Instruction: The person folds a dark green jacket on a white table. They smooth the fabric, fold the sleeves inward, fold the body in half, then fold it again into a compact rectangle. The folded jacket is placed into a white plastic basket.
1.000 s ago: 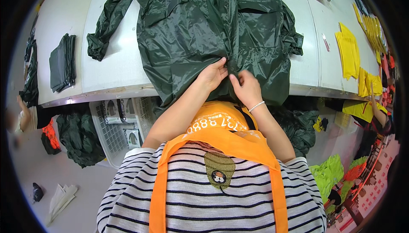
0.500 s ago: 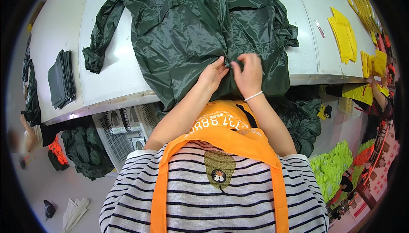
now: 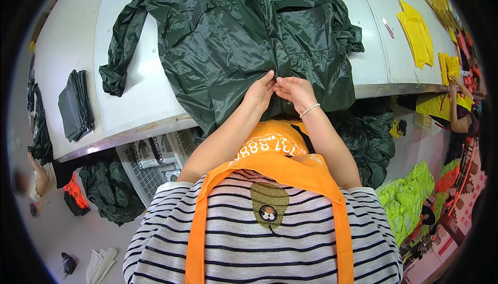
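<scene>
Where the two front edges of the dark green jacket (image 3: pixel 218 50) meet near the hem, both hands are engaged. Clock positions are taken from the hands. The jacket is laid out toward 12 o'clock, front up, its lower end draped over the near edge of the table (image 3: pixel 75 35); this presumably brings the lower opening within easy reach. One sleeve is spread at 10 o'clock, the other bunched at 2 o'clock.

The left hand (image 3: pixel 258 93) has its fingers narrow, pinching the edge, apparently to steady it. The right hand (image 3: pixel 298 92) faces it at close quarters, thumb and fingertips likewise drawn together on the jacket; what lies between the tips is too small to tell.

Surface: pale and smooth, with visible seams. A dark folded stack (image 3: pixel 76 107) lies at 9 o'clock, yellow garments (image 3: pixel 416 35) at 2 o'clock, apart from the jacket, which seems to give it working space.

Room: a white crate (image 3: pixel 136 172) with packets (image 3: pixel 150 151) and a dark green bundle (image 3: pixel 110 190) stand at 8 o'clock, a lime-green heap (image 3: pixel 407 201) at 4 o'clock. A co-worker (image 3: pixel 459 113) handles yellow material at 3 o'clock
</scene>
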Demonstrator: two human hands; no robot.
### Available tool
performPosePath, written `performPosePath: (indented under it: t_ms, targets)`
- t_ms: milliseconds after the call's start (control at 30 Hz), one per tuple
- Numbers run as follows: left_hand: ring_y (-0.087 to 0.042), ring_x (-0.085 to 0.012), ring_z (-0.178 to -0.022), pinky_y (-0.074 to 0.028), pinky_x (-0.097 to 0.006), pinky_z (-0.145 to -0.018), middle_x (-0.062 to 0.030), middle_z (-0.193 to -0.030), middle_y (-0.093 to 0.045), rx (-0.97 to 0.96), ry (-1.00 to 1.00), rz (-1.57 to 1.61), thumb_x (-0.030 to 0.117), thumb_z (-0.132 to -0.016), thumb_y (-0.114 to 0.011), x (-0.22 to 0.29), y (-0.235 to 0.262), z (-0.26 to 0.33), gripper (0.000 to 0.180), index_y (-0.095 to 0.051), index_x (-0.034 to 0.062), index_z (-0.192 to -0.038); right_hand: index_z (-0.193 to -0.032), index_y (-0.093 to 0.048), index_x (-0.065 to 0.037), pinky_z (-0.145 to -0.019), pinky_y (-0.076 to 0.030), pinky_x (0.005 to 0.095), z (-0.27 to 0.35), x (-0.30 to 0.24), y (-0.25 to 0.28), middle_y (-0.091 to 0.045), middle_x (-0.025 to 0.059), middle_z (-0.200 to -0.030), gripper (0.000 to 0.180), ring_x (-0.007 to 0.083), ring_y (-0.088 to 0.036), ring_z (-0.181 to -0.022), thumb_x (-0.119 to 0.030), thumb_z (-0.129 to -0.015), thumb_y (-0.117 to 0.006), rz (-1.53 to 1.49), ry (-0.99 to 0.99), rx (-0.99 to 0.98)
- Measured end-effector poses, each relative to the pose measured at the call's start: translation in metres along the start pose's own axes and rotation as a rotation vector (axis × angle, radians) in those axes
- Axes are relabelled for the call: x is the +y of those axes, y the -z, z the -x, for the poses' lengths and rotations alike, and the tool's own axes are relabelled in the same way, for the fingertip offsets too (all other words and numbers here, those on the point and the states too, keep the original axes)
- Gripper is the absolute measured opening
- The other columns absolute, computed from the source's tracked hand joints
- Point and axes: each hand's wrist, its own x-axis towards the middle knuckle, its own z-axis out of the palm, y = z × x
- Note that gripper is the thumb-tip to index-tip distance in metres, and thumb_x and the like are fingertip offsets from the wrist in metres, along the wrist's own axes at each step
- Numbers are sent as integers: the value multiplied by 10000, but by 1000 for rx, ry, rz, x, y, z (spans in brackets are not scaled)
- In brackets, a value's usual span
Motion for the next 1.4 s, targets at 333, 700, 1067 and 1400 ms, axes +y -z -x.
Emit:
performPosePath:
  t_ms: [333,700,1067,1400]
  targets:
    - [-567,-193,-943,-433,-321,-910,-88,-959,-622,6,-42,8,100,-862,-642,-1,18,-3,129,-611,19,-957,-862,-603,13,-746,-545,256,0,12,-4,-658,111,-855,99,184,-661,-814,-38,-828,-681,-393,-47,14]
    - [-564,-172,-922,-424,-308,-908,-59,-931,-619,14,-75,23,125,-860,-644,-3,13,4,110,-613,44,-928,-852,-618,-3,-689,-527,226,3,18,-10,-661,81,-828,95,146,-646,-744,-48,-822,-696,-391,-4,63]
    - [-537,-135,-931,-396,-281,-903,-24,-937,-607,26,-112,-125,207,-894,-610,-9,16,8,143,-618,75,-948,-887,-616,28,-720,-552,252,5,18,-14,-663,100,-848,89,172,-668,-778,-34,-841,-660,-276,3,56]
    - [-563,-132,-950,-421,-271,-886,-47,-1022,-642,139,-112,-524,268,-907,-597,-12,36,8,263,-661,28,-994,-831,-602,12,-638,-548,252,6,0,-16,-672,111,-815,69,169,-671,-711,-33,-832,-654,-71,41,34]
